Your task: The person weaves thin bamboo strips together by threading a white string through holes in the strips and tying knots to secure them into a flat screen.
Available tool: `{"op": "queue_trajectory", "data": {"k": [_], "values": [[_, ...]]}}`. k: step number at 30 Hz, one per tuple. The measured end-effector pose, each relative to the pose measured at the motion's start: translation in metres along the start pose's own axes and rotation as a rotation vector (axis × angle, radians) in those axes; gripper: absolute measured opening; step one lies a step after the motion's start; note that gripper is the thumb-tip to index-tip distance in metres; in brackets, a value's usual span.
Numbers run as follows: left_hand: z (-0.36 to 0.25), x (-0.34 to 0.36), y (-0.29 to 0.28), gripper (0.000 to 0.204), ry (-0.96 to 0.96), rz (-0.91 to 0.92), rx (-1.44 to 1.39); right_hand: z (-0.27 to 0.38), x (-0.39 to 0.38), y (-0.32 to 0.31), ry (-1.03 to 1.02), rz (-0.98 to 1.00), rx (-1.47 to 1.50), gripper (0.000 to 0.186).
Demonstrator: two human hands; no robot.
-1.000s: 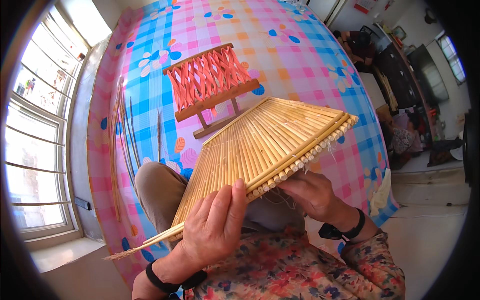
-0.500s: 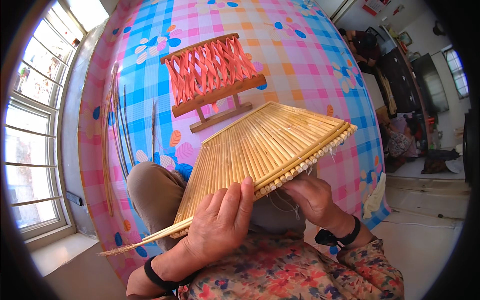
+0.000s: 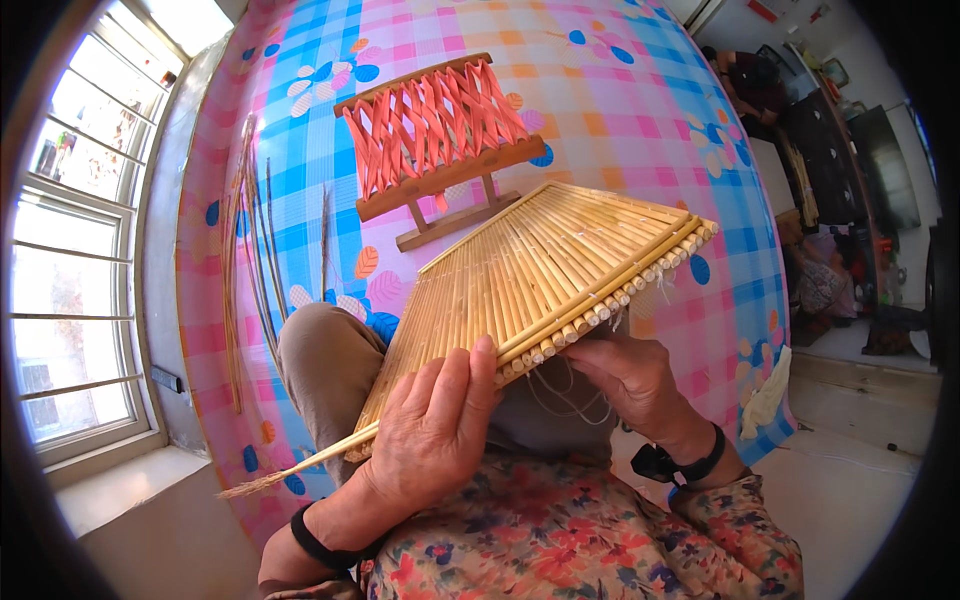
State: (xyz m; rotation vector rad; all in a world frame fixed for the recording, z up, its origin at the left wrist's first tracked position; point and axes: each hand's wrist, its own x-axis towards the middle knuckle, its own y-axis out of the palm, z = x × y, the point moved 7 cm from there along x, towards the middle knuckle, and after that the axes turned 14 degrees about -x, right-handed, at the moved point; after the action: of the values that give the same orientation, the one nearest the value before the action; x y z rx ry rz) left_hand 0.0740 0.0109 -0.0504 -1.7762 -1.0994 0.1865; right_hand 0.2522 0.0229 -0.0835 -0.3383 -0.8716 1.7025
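Observation:
A mat of pale yellow stalks [image 3: 500, 285], tied side by side with thread, slants across my lap. My left hand [image 3: 435, 420] grips its near edge, fingers together on top, where a thin stalk with a frayed tip [image 3: 290, 473] runs along the edge and sticks out to the left. At the lower right edge, among the cut stalk ends, my right hand [image 3: 630, 385] is closed with its fingertips partly under the mat. Loose white thread [image 3: 568, 402] loops below the edge beside it. What the right fingers pinch is hidden.
Beyond the mat stands a small wooden folding stool [image 3: 450, 185] with a crossed pink strap seat. Loose thin stalks [image 3: 235, 270] lie on the checked sheet [image 3: 590, 90] at the left, near a barred window [image 3: 75, 290]. Other people [image 3: 750, 85] sit at the far right, and a pale cloth [image 3: 765, 395] lies at the sheet's edge.
The right hand has shifted slightly left and down along the mat's underside, and more loose thread hangs in view. The left hand keeps its grip. The whole view has shifted a little.

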Motion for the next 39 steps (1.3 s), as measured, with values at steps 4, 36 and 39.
{"op": "queue_trajectory", "data": {"k": [4,36,39], "values": [[0.003,-0.001,0.001,0.064,-0.063,0.006,-0.012,-0.004,0.005,0.000,-0.042,0.029,0.043,0.036],[0.000,0.004,-0.007,0.042,0.036,-0.073,0.114,0.003,0.023,0.008,-0.275,-0.025,-0.028,0.039],[0.000,0.004,-0.008,0.042,0.030,-0.080,0.099,0.004,0.023,0.006,-0.269,-0.028,-0.016,0.039]]}}
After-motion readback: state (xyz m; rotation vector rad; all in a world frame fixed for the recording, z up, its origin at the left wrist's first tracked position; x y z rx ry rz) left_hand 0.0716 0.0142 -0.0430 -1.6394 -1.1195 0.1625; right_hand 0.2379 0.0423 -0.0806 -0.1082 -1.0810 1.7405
